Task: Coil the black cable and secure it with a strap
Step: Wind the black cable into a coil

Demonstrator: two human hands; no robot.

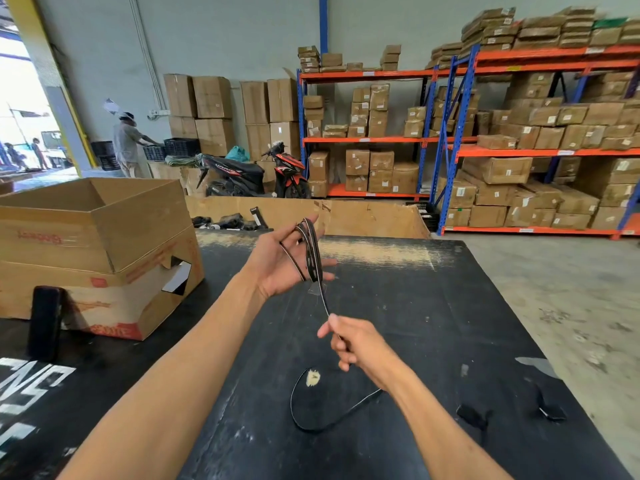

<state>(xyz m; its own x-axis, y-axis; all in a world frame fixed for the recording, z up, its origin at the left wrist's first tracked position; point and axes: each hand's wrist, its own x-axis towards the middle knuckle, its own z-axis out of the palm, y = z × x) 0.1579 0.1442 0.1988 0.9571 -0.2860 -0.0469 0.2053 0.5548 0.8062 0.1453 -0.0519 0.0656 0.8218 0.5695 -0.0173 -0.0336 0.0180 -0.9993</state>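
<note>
A flat black cable (311,251) is wound in a few loops around the spread fingers of my left hand (280,261), which is raised palm-up above the black table (433,306). From the loops the cable runs down to my right hand (353,344), which pinches it between thumb and fingers. Below that hand the rest of the cable lies in a loose curve on the table. Two small black straps (472,415) (550,408) lie on the table to the right of my right forearm.
An open cardboard box (104,251) stands on the table at the left, with a dark phone-like object (45,320) leaning upright before it. A low cardboard tray (363,216) holding black items sits at the far edge. Shelving with cartons, a motorbike and a person stand behind.
</note>
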